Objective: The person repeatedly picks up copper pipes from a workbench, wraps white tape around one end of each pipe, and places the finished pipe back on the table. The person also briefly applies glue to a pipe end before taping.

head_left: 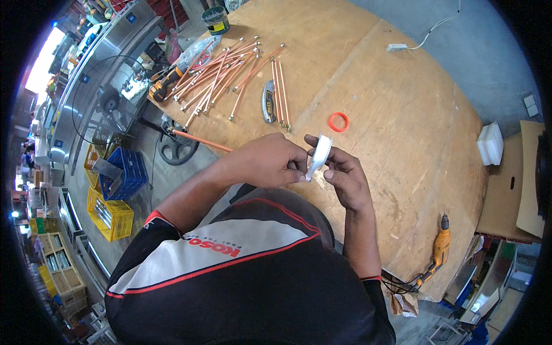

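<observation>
My left hand [270, 160] is closed around a copper tube [201, 140] with a brass nut at its far-left end. The tube runs behind the hand, in line with the small white tip at its fingertips. My right hand [349, 179] holds a white roll of thread seal tape [321, 150] upright between thumb and fingers. A strip of tape reaches from the roll down to my left fingertips. An orange-red plastic ring [338, 122] lies on the table just beyond the roll. Left of it rests a grey utility knife [268, 102], beside several loose copper tubes [280, 95].
A heap of copper tubes [217, 77] with end nuts covers the table's far left, near an orange-black power tool [164, 83] and a dark bucket [215, 20]. An orange corded drill [441, 247] lies at right. Yellow [115, 233] and blue crates [131, 183] stand on the floor at left.
</observation>
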Demonstrator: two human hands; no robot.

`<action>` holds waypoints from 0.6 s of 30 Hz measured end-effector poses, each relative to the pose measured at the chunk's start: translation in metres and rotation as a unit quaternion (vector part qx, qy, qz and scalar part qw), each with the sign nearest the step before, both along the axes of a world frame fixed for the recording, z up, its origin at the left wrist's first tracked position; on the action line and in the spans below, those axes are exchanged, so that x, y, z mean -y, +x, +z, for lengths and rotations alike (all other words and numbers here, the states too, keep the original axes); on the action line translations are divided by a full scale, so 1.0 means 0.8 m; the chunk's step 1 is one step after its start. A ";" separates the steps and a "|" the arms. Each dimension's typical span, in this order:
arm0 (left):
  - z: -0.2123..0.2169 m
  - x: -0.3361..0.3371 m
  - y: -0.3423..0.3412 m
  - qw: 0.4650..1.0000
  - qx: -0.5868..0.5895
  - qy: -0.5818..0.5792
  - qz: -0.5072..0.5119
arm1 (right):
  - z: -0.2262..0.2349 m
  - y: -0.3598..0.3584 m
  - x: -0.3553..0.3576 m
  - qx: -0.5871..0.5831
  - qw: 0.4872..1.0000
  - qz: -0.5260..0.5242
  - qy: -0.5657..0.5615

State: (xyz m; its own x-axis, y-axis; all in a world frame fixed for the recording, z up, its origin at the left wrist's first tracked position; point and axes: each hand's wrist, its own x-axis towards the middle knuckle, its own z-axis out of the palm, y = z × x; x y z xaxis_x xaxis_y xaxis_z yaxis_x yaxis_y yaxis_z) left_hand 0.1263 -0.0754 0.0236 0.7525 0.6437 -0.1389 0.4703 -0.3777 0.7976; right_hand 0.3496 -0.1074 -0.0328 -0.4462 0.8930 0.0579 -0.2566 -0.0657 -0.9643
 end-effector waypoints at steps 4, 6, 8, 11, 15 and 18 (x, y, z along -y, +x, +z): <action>-0.003 -0.002 0.000 0.996 -0.054 0.063 0.020 | 0.014 -0.006 0.011 -0.054 0.998 0.010 -0.014; -0.019 -0.005 0.000 0.993 -0.054 0.093 0.042 | 0.018 -0.004 0.014 -0.069 0.997 0.021 0.021; -0.021 -0.007 -0.005 0.992 -0.032 0.081 0.093 | 0.018 -0.003 0.017 -0.068 0.996 0.037 0.034; -0.018 -0.013 -0.010 0.986 0.013 0.005 0.163 | 0.013 -0.009 0.029 -0.028 0.998 0.043 0.025; -0.005 -0.014 -0.006 0.970 0.043 -0.090 0.223 | 0.002 -0.006 0.035 0.097 0.990 -0.015 0.103; -0.009 -0.014 -0.003 0.974 0.070 -0.061 0.205 | -0.001 -0.012 0.039 0.066 0.997 -0.022 0.026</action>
